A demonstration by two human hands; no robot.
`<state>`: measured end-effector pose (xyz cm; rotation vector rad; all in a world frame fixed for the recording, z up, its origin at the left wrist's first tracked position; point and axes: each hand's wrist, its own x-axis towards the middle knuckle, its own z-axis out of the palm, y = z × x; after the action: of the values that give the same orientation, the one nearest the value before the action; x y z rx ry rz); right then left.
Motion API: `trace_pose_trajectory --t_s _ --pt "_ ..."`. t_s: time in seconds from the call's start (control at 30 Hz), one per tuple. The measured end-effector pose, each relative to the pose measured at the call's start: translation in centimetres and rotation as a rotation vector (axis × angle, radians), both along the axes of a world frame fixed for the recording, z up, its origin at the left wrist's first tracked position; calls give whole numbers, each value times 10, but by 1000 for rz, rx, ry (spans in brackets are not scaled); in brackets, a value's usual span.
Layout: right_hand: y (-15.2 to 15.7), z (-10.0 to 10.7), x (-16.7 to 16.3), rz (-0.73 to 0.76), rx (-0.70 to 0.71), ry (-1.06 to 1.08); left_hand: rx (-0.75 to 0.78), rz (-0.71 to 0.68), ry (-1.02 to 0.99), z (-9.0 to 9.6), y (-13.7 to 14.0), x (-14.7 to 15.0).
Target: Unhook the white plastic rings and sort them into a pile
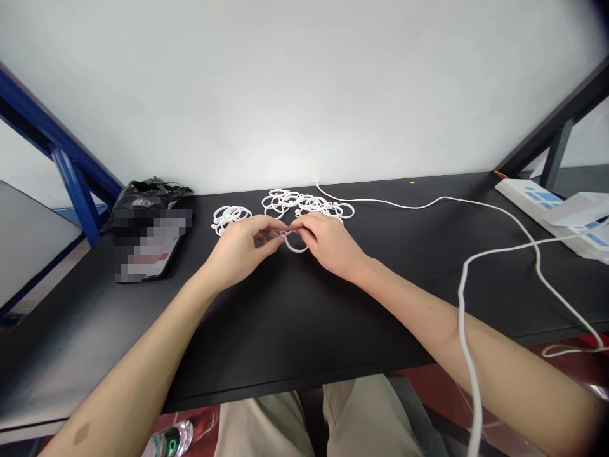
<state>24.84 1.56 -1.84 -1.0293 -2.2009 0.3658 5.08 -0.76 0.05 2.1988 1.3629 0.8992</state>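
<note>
Between my two hands, just above the black tabletop, is a thin white plastic ring with its loop hanging down. My left hand pinches it at the left with thumb and fingertips. The fingertips of my right hand close on its right side, and part of the ring is hidden behind them. Beyond my left hand lies a small heap of white rings with little knobs on them. A larger heap of similar rings spreads out behind my right hand, partly covered by it.
At the left of the black table lie a blurred-out flat dark object and a crumpled black plastic bag. A white cable runs across the right side and over my right forearm. White-and-blue boxes stand far right.
</note>
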Motion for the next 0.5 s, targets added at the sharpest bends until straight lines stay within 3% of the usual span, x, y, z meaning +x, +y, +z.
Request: trace_pose_trajectory --t_s 0.3,0.5 --pt "-8 4 -1 46 -130 -18 151 74 68 -1 1 -2" --pt "-8 2 -1 54 -108 -14 194 39 90 -2 0 -1"
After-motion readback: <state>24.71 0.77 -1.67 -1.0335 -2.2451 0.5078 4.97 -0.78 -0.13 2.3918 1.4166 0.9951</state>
